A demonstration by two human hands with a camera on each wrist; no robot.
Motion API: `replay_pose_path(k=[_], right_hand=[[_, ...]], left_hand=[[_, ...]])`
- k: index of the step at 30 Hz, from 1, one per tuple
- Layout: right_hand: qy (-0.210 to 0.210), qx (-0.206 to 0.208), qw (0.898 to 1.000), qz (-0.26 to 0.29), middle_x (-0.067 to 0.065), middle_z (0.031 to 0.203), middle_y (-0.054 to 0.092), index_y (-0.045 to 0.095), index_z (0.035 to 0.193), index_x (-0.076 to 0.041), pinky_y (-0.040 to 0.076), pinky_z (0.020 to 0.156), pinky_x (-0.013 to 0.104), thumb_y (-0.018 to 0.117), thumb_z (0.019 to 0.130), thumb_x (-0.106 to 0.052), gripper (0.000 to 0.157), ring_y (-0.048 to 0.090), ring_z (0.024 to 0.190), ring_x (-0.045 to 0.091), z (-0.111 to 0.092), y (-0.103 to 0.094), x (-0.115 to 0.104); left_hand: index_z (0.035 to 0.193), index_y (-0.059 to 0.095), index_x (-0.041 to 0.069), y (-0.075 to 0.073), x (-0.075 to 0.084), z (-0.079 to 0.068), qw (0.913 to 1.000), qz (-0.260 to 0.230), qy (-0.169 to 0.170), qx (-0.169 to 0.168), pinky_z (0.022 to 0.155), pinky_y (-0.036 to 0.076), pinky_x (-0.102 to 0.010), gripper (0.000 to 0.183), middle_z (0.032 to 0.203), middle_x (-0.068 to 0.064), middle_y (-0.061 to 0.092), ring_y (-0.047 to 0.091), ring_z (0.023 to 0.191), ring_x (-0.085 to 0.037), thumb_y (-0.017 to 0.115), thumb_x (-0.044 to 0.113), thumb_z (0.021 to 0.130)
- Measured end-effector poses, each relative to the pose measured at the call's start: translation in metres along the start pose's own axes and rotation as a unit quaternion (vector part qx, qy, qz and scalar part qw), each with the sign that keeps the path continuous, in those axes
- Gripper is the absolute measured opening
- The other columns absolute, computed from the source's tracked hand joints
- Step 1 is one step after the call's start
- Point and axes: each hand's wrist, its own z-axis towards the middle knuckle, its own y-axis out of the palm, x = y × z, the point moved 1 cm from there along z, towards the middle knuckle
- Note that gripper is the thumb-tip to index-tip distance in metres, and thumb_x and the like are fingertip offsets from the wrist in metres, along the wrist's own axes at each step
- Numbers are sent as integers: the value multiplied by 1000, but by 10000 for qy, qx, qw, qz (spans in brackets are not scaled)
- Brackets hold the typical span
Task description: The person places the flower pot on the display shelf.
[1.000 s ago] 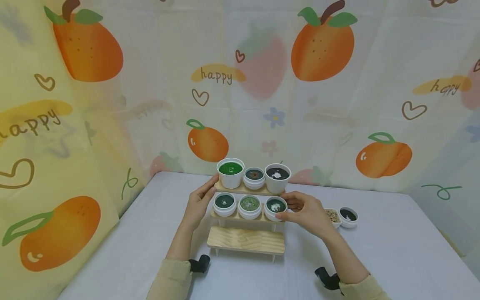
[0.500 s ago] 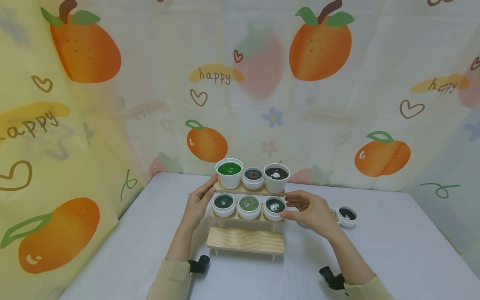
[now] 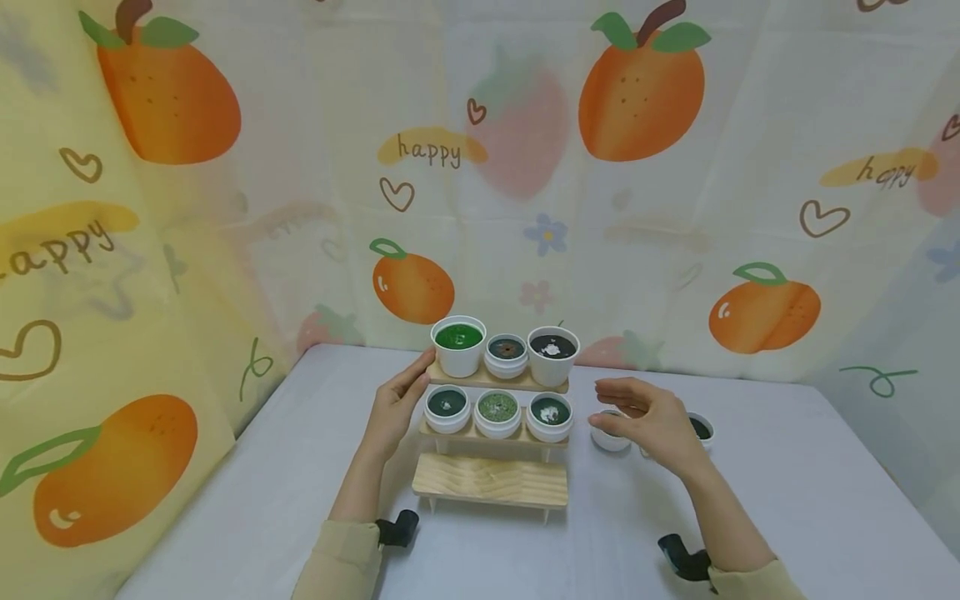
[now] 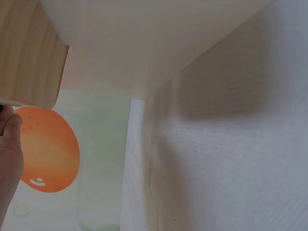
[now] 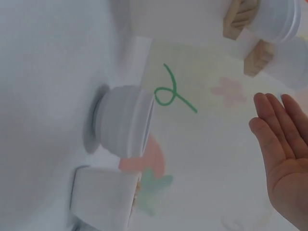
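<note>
At lower centre, the left hand (image 3: 392, 417) grips the wooden rack (image 3: 491, 481), which carries a green-filled cup (image 3: 459, 360), grey-filled jar (image 3: 506, 365) and dark-filled cup (image 3: 553, 370) above three green-filled jars (image 3: 498, 417), while at lower right the right hand (image 3: 652, 422), fingers relaxed, partly screens a white jar (image 3: 611, 442), contents hard to see from here.

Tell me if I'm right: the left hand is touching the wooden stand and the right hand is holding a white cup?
Not quite: the right hand holds nothing. The right wrist view shows a gap between it and the white cup. The left hand is touching the wooden stand.
</note>
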Motion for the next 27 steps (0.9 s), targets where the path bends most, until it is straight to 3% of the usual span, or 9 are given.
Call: replay_pose_path(k=[7,10,15,17,27], right_hand=[[-35,289,9996,-41,9,125,71,65,127,-14,50,95,7,80,82,-38,53,67,118,21,-3,-10,9],[28,409,9992,-1,11,126,70,65,128,-14,55,86,9,79,83,-37,53,68,111,3,-5,-15,14],[3,669,9976,-152,12,127,70,64,129,-14,52,83,5,75,87,-37,50,56,100,-23,-6,-28,23],[-55,823,9963,-236,14,126,70,64,128,-12,46,89,-1,75,88,-36,48,56,99,-24,-6,-34,27],[345,1183,9883,-897,17,128,68,62,132,-11,42,82,-5,70,89,-47,56,47,93,-30,-7,-63,49]], left_hand=[[145,51,15,0,0,0,10000,49,0,20,123,31,-33,44,154,3,47,36,148,-13,54,25,102],[145,51,16,0,0,0,10000,35,20,-20,123,31,-33,44,154,4,47,36,149,-12,54,26,102],[145,51,17,-1,-1,0,10000,42,57,-22,123,31,-30,43,154,8,47,36,148,-10,53,26,103],[145,51,17,-1,-1,1,10000,45,73,-14,123,31,-30,43,154,8,47,36,148,-10,53,26,103],[145,51,17,0,0,0,10000,-39,5,-4,123,32,-29,43,154,7,47,36,148,-9,53,25,102]])
